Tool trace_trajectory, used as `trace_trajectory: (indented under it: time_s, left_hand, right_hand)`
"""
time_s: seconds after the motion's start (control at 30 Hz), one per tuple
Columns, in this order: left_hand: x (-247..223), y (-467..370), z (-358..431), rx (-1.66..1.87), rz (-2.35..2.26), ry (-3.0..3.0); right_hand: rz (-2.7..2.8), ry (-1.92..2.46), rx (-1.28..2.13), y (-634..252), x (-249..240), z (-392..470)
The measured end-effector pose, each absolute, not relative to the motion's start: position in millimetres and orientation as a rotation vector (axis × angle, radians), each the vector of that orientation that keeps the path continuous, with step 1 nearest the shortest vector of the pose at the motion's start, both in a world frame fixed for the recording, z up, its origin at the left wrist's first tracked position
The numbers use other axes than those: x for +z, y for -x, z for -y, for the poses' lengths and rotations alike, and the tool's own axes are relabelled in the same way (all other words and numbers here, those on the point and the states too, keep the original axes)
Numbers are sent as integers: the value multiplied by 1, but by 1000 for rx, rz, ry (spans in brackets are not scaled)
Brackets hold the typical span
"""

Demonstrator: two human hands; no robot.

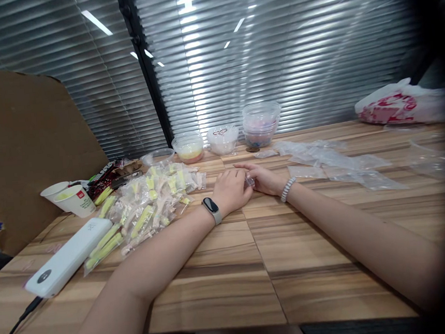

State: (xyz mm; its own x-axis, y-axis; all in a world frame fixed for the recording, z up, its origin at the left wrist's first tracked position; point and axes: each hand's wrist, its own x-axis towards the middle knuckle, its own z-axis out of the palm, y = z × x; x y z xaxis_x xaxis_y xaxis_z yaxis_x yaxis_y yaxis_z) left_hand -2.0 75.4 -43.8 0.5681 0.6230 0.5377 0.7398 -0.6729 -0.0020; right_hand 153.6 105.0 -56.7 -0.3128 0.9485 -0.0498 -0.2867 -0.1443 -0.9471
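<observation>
Close together over the middle of the wooden table (pixel 231 270) are my left hand (pixel 229 192), with a watch on its wrist, and my right hand (pixel 264 179), with a beaded band. Between them a small clear plastic bag (pixel 250 181) shows in part, crumpled and shiny. Fingers of both hands close on it; the left fingertips are mostly hidden behind the hand. Left of my hands lies a pile of clear bags (pixel 151 199) with yellow and pale strips inside. To the right, several flat clear bags (pixel 335 162) overlap on the table.
Along the back stand a tub with yellow contents (pixel 188 148), a whitish tub (pixel 223 140) and stacked clear tubs (pixel 261 124). Paper cups (pixel 75 201), a white power bank (pixel 69 258) with a cable and a cardboard panel (pixel 29 137) are left. A red-and-white plastic bag (pixel 396 104) lies far right.
</observation>
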Motion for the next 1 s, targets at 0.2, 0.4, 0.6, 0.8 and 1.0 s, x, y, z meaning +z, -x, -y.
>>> trace_trajectory:
  time_s: [0.2, 0.4, 0.6, 0.8, 1.0]
  left_hand:
    - [-44, 3, -74, -740, 1166, 2579]
    - [-45, 3, -74, -749, 1165, 2576]
    - [-44, 2, -75, -716, 1176, 2574]
    - [-44, 2, -74, -724, 1166, 2556]
    - [-43, 3, -72, -697, 1187, 2567]
  right_hand:
    - [1126, 878, 1634, -154, -56, -104]
    - [1138, 872, 1625, -156, -61, -109]
    - [1153, 870, 1625, -155, -59, -106]
    - [1132, 868, 1627, -154, -60, -107]
    - [1136, 861, 1630, -154, -61, -110]
